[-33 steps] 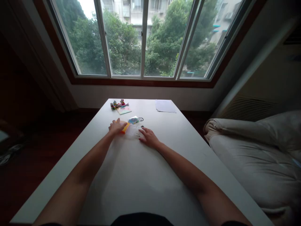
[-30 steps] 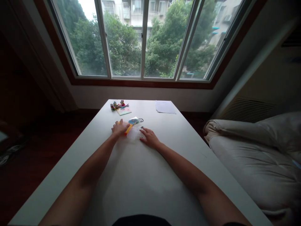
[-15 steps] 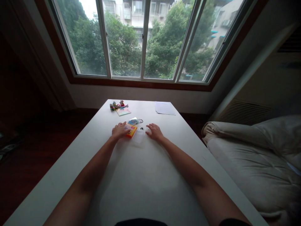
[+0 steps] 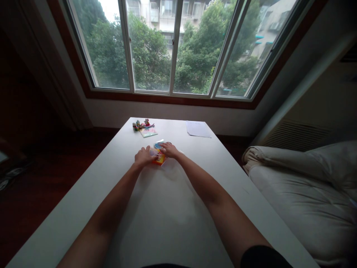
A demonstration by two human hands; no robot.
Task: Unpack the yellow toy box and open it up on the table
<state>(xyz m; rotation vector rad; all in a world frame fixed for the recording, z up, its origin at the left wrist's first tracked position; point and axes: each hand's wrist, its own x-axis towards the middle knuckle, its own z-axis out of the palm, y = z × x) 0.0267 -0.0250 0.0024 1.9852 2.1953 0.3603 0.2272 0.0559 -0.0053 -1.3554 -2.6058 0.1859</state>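
On the white table (image 4: pixel 156 208), a small orange-and-yellow box (image 4: pixel 160 160) lies under the fingers of my left hand (image 4: pixel 143 155). Those fingers are curled over its left side, gripping it. My right hand (image 4: pixel 169 149) is at the box's far right corner with its fingers stretched out. Its fingertips overlap a flat blue packet (image 4: pixel 158 144) in clear plastic just behind the box; whether they touch it I cannot tell. A clear plastic piece (image 4: pixel 169 165) lies right of the box, partly covered by my right hand and forearm.
Small colourful figurines (image 4: pixel 136 125) stand at the table's far left, beside a pale printed card (image 4: pixel 148 132). White paper sheets (image 4: pixel 198 129) lie at the far right. Beyond the table is a window (image 4: pixel 171 48); a cream sofa (image 4: pixel 301 186) is on the right.
My right hand has moved left, from the bare table over to the box and the blue packet, covering part of the clear plastic. My left hand stays on the box. The view has shifted slightly.
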